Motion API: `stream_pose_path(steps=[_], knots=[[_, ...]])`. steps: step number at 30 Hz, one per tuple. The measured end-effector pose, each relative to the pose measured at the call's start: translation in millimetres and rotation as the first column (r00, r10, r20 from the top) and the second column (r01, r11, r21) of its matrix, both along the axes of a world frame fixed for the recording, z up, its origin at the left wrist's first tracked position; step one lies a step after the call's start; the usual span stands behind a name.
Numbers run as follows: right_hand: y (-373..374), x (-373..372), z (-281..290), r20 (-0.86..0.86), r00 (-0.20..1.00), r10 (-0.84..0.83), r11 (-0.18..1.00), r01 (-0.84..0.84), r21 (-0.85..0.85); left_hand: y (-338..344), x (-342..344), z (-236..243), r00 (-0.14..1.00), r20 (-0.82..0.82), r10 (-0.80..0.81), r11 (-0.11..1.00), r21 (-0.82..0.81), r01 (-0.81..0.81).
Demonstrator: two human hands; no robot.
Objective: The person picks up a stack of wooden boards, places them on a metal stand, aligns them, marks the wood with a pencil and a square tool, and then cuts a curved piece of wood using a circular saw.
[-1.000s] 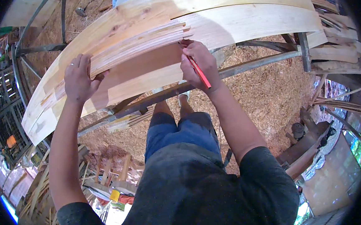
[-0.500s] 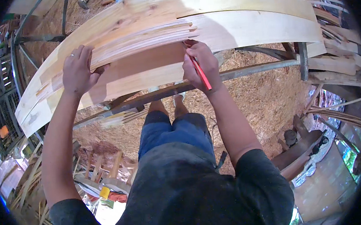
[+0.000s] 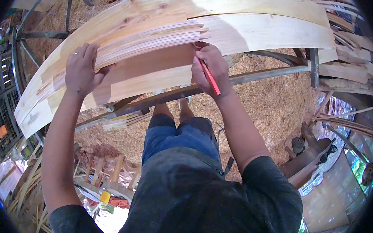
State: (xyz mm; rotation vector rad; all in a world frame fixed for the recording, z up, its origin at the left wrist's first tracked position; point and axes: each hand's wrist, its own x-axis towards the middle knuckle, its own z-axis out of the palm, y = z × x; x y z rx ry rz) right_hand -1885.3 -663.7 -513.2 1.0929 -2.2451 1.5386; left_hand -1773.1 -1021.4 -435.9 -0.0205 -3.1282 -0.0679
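A bundle of thin pale wooden strips lies lengthwise on wide light planks, which rest on a metal frame. My left hand grips the near edge and top of the bundle toward its left part, fingers bent round it. My right hand holds a flat red pencil by the strips' right ends, with its fingertips at the near edge there; the pencil's tip is too hidden to tell what it touches. A darker, shaded board surface shows just below the bundle.
Stacked offcuts and planks line the right side. A dark wire-mesh rack stands at the left. Loose sticks and a yellow object are at lower left. Wood shavings cover the floor around my feet.
The view has shifted slightly, with the planks appearing a little farther left at their left end. Both hands keep their holds; my right hand and pencil sit slightly farther right in the picture.
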Motion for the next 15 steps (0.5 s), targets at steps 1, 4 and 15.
stream_pose_path(steps=[1,4,15], knots=[[-1.1,-0.8,-0.4,0.012,1.000,0.013,1.000,-0.013,-0.016,-1.3,-0.2,-0.7,0.998,-0.049,-0.027,0.999,-0.021,0.026],[0.4,1.7,4.6,-0.008,1.000,-0.008,1.000,0.008,0.007,1.0,0.3,-1.2,0.997,-0.066,-0.030,0.999,-0.029,0.028],[1.3,0.6,2.9,0.019,1.000,-0.002,1.000,0.003,-0.025,0.8,-1.5,0.8,1.000,-0.025,-0.016,1.000,-0.010,0.016]])
